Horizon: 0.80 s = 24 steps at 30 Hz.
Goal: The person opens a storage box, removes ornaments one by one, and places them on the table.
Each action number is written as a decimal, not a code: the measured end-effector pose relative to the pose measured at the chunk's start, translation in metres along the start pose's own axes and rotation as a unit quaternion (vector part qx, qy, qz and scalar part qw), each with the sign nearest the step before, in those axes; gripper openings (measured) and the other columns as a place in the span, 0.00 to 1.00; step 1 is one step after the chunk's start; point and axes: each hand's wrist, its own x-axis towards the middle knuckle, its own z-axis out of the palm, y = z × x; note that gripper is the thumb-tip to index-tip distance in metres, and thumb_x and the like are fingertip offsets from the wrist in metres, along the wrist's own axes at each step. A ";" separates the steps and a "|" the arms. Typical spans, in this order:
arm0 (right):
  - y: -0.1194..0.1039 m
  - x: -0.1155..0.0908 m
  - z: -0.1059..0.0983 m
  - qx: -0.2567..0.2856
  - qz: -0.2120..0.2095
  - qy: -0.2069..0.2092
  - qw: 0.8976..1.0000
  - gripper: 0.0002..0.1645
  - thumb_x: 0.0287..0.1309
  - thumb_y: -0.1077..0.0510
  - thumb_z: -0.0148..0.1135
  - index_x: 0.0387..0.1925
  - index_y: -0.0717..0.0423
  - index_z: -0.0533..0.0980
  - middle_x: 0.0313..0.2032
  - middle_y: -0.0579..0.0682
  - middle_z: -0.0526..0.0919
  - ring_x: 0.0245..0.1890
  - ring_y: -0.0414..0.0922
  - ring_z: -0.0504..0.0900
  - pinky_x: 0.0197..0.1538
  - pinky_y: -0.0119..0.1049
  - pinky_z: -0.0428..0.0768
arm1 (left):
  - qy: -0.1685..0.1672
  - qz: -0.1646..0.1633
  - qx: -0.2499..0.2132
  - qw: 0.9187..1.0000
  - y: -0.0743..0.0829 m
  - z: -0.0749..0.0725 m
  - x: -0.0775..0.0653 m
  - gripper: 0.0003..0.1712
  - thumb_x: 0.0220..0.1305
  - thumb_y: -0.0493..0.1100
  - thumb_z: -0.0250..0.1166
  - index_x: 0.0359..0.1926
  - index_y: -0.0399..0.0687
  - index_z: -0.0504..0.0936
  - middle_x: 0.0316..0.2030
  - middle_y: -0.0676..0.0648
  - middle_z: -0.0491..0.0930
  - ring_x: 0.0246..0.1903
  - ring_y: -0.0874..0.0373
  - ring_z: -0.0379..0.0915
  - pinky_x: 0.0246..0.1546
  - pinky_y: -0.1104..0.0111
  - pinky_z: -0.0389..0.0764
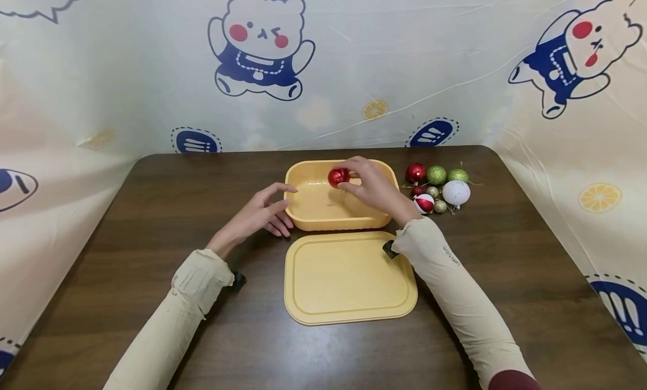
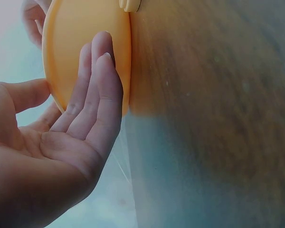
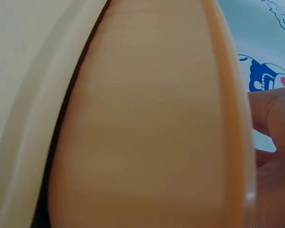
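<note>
A red Christmas bauble is pinched between the thumb and fingers of my right hand, over the inside of a yellow plastic box. My left hand is at the box's left end, its thumb and forefinger touching the rim and the other fingers extended low beside the wall. In the left wrist view these fingers look fairly straight. Only part of the right hand shows behind the box wall in the right wrist view, and the bauble is hidden there.
In front of the box a flat yellow lid lies on the dark wooden table. Several ornaments are clustered right of the box, among them a white ball, a green ball and a red-and-white ball. A printed curtain stands behind.
</note>
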 end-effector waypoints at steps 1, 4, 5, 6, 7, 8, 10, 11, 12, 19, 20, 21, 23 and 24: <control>-0.001 0.000 -0.002 -0.004 -0.002 0.003 1.000 0.23 0.60 0.62 0.69 0.57 0.62 0.78 0.52 0.58 0.79 0.53 0.51 0.79 0.57 0.45 0.81 | 0.000 0.000 0.000 1.000 0.000 0.000 0.000 0.20 0.79 0.45 0.50 0.68 0.56 0.65 0.32 0.32 0.83 0.28 0.37 0.84 0.31 0.52 0.86; -0.003 -0.002 -0.006 -0.013 -0.009 0.012 1.000 0.23 0.60 0.62 0.70 0.57 0.62 0.78 0.53 0.59 0.80 0.53 0.52 0.79 0.57 0.46 0.81 | 0.000 0.002 0.000 1.000 0.001 0.000 0.001 0.20 0.79 0.45 0.50 0.67 0.57 0.65 0.32 0.32 0.83 0.29 0.36 0.84 0.32 0.51 0.86; -0.004 -0.002 -0.007 -0.016 -0.012 0.015 1.000 0.23 0.60 0.62 0.70 0.57 0.61 0.79 0.53 0.59 0.80 0.53 0.52 0.79 0.56 0.47 0.81 | 0.000 0.002 0.001 1.000 0.001 0.000 0.001 0.20 0.79 0.45 0.50 0.67 0.57 0.65 0.32 0.32 0.83 0.29 0.36 0.84 0.32 0.50 0.86; -0.004 -0.003 -0.008 -0.019 -0.015 0.016 1.000 0.23 0.60 0.62 0.70 0.57 0.61 0.79 0.53 0.59 0.80 0.53 0.52 0.79 0.56 0.47 0.81 | 0.000 0.003 0.001 1.000 0.001 0.000 0.001 0.20 0.79 0.45 0.50 0.67 0.57 0.65 0.32 0.32 0.83 0.29 0.36 0.84 0.32 0.50 0.86; -0.004 -0.003 -0.009 -0.019 -0.016 0.016 1.000 0.23 0.60 0.62 0.69 0.57 0.61 0.79 0.53 0.59 0.80 0.53 0.52 0.79 0.56 0.47 0.81 | 0.000 0.003 0.001 1.000 0.001 0.001 0.001 0.20 0.79 0.45 0.50 0.67 0.57 0.65 0.32 0.32 0.83 0.29 0.36 0.84 0.32 0.50 0.86; -0.004 -0.004 -0.009 -0.021 -0.018 0.017 0.999 0.23 0.60 0.62 0.69 0.57 0.61 0.78 0.53 0.59 0.80 0.53 0.52 0.79 0.56 0.48 0.81 | 0.000 0.003 0.001 1.000 0.001 0.001 0.001 0.20 0.79 0.45 0.50 0.67 0.57 0.65 0.32 0.32 0.83 0.29 0.36 0.84 0.32 0.50 0.86; -0.004 -0.006 -0.010 -0.022 -0.022 0.015 0.999 0.23 0.61 0.62 0.68 0.57 0.61 0.78 0.53 0.59 0.80 0.53 0.52 0.79 0.56 0.48 0.81 | 0.000 0.002 0.000 1.000 0.000 0.001 0.001 0.20 0.79 0.45 0.50 0.67 0.57 0.65 0.32 0.31 0.83 0.29 0.36 0.84 0.31 0.50 0.86; -0.004 -0.007 -0.010 -0.023 -0.023 0.015 0.999 0.23 0.61 0.62 0.68 0.58 0.61 0.78 0.53 0.59 0.80 0.53 0.52 0.79 0.56 0.48 0.81 | 0.000 0.002 0.000 1.000 0.000 0.001 0.001 0.20 0.79 0.45 0.50 0.67 0.57 0.65 0.32 0.31 0.83 0.28 0.36 0.84 0.31 0.50 0.86; -0.005 -0.008 -0.011 -0.025 -0.025 0.014 0.999 0.23 0.62 0.62 0.68 0.58 0.61 0.78 0.53 0.59 0.80 0.53 0.52 0.79 0.56 0.48 0.81 | 0.000 0.002 0.000 1.000 0.000 0.000 0.001 0.20 0.79 0.45 0.50 0.67 0.56 0.65 0.32 0.31 0.83 0.28 0.36 0.84 0.31 0.50 0.86; -0.006 -0.019 -0.021 -0.050 -0.037 0.022 0.998 0.23 0.62 0.60 0.68 0.59 0.60 0.78 0.54 0.58 0.80 0.53 0.52 0.79 0.57 0.46 0.80 | -0.001 0.004 -0.001 1.000 -0.001 0.000 0.000 0.21 0.79 0.45 0.50 0.68 0.54 0.65 0.32 0.31 0.83 0.28 0.37 0.84 0.31 0.52 0.86; -0.005 -0.021 -0.023 -0.054 -0.036 0.023 0.998 0.23 0.62 0.60 0.68 0.59 0.60 0.78 0.54 0.58 0.80 0.54 0.51 0.79 0.57 0.45 0.80 | -0.001 0.004 0.000 1.000 -0.001 0.000 0.000 0.21 0.79 0.45 0.50 0.68 0.54 0.64 0.33 0.31 0.83 0.28 0.37 0.84 0.31 0.52 0.86; -0.005 -0.023 -0.025 -0.057 -0.035 0.025 0.997 0.23 0.62 0.60 0.68 0.59 0.59 0.78 0.54 0.57 0.79 0.54 0.51 0.79 0.57 0.45 0.80 | -0.001 0.004 0.001 1.000 -0.001 0.000 0.000 0.21 0.79 0.45 0.50 0.69 0.54 0.64 0.33 0.31 0.83 0.28 0.37 0.84 0.31 0.52 0.86; -0.005 -0.027 -0.029 -0.060 -0.031 0.026 0.997 0.23 0.62 0.60 0.68 0.59 0.58 0.78 0.54 0.57 0.79 0.55 0.51 0.79 0.58 0.46 0.80 | -0.003 0.003 0.002 1.000 -0.001 0.000 0.001 0.22 0.79 0.45 0.50 0.69 0.53 0.64 0.32 0.31 0.83 0.28 0.37 0.84 0.31 0.52 0.86; -0.005 -0.029 -0.031 -0.061 -0.030 0.027 0.997 0.23 0.62 0.60 0.68 0.59 0.58 0.78 0.55 0.57 0.79 0.55 0.51 0.79 0.58 0.46 0.79 | -0.003 0.003 0.002 1.000 -0.001 0.000 0.001 0.21 0.79 0.45 0.50 0.69 0.53 0.64 0.32 0.31 0.83 0.28 0.37 0.84 0.31 0.52 0.86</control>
